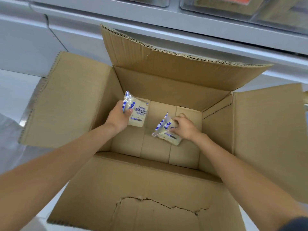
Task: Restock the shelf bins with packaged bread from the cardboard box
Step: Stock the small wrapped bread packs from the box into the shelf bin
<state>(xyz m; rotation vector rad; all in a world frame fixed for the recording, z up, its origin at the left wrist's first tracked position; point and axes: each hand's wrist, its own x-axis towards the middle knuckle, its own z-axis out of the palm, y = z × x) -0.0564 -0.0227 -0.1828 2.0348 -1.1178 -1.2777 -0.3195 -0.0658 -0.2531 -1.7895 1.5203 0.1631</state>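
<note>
Now your left hand (pixel 118 117) grips one bread packet (pixel 138 114) and your right hand (pixel 184 126) pinches another (pixel 168 133) inside the cardboard box (pixel 166 84); lift both toward the far shelf bins (pixel 241 7).

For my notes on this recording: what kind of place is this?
Probably a shop or stockroom. An open box stands below a white shelf with clear bins of packaged goods. The left hand grips the left pack of bread, the right hand the right pack.
</note>
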